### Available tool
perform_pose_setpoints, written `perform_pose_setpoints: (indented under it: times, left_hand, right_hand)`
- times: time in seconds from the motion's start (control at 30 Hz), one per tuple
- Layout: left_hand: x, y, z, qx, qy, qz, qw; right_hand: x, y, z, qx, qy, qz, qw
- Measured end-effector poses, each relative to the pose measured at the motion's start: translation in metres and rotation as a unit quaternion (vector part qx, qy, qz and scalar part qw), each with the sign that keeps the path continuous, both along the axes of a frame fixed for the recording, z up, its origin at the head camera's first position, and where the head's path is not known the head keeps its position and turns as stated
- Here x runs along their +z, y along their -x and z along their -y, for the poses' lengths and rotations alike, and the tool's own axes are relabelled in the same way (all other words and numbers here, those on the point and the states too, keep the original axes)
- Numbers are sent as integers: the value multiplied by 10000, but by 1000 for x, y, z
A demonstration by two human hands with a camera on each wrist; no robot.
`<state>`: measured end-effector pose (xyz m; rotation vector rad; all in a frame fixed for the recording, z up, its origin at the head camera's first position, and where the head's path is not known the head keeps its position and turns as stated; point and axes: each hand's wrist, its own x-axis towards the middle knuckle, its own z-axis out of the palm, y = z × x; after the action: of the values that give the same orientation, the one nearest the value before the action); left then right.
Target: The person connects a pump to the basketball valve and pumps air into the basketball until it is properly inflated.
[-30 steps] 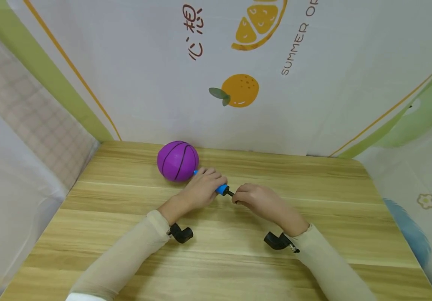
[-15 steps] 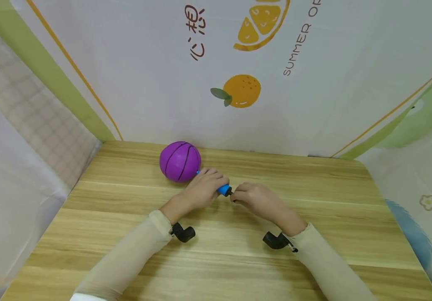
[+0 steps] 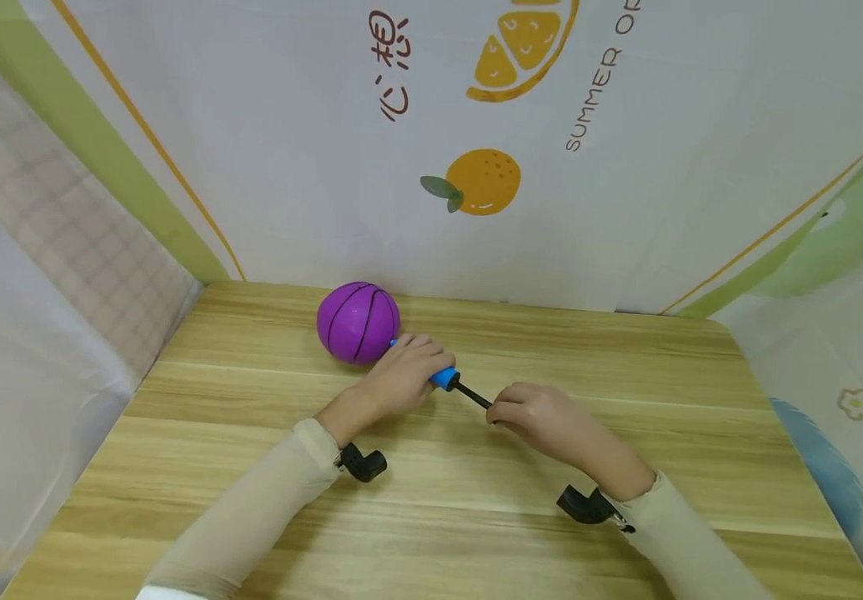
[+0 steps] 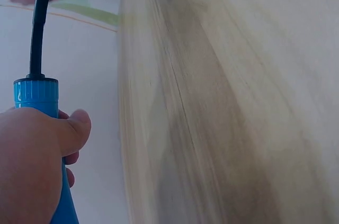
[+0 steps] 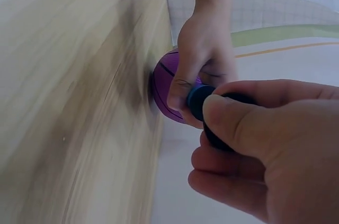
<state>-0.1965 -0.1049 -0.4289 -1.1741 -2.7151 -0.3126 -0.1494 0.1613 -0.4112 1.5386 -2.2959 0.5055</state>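
A purple ball point(image 3: 357, 323) with black seam lines sits near the table's back edge, its outline slightly uneven. My left hand point(image 3: 403, 375) wraps round the blue barrel of a hand pump point(image 3: 444, 379), whose blue tip end meets the ball's lower right side. In the left wrist view the thumb and fingers close about the pump barrel point(image 4: 37, 92), and a black rod point(image 4: 38, 38) stands out of its end. My right hand point(image 3: 544, 421) grips the black handle at the rod's far end. That handle point(image 5: 220, 136) shows between thumb and fingers in the right wrist view.
The wood-grain table point(image 3: 431, 517) extends under both forearms. Behind it hangs a white cloth point(image 3: 288, 167) printed with oranges and lettering. A black wrist camera point(image 3: 362, 463) sits on the left wrist, another black camera point(image 3: 584, 505) on the right.
The right hand first moved slightly in toward the barrel, then drew away to the right and down, exposing more black rod. The left hand and ball stay nearly in place.
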Motion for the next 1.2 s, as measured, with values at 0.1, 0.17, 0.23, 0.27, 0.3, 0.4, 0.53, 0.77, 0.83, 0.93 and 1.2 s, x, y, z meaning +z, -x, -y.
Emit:
perform_pose_setpoints:
  times: [0.1, 0.17, 0.23, 0.27, 0.3, 0.4, 0.53, 0.77, 0.83, 0.93, 1.2]
  left_hand:
    - [0, 0, 1, 2, -47, 17, 10000]
    - [0, 1, 2, 28, -78, 22, 10000]
    - [1, 2, 3, 66, -117, 26, 9999]
    - [0, 2, 3, 77, -130, 34, 9999]
    - [0, 3, 4, 82, -142, 43, 9999]
    - [0, 3, 4, 62, -139, 51, 9999]
    - [0, 3, 4, 64, -164, 41, 9998]
    - [0, 2, 2, 137, -124, -60, 9998]
    - [0, 2, 1, 180, -55, -106, 9998]
    - [0, 2, 0, 200, -9, -170, 9997]
    - [-1, 0, -4, 220, 44, -154, 9996]
  right_hand:
    - [3, -6, -9, 33, 22, 35, 10000]
    - [5, -10, -15, 49, 57, 93, 9999]
    - [7, -13, -19, 58, 113, 157, 9998]
    - [8, -14, -22, 59, 147, 182, 9997]
    - [9, -15, -23, 64, 180, 199, 9996]
    - [9, -18, -28, 76, 221, 250, 9994]
    - [9, -17, -27, 28, 178, 291, 9994]
    - [11, -9, -13, -165, -72, 294, 9994]
    - [12, -6, -8, -206, -224, 344, 9989]
    - [12, 1, 0, -271, -415, 399, 9980]
    - [9, 18, 22, -211, -440, 254, 9985]
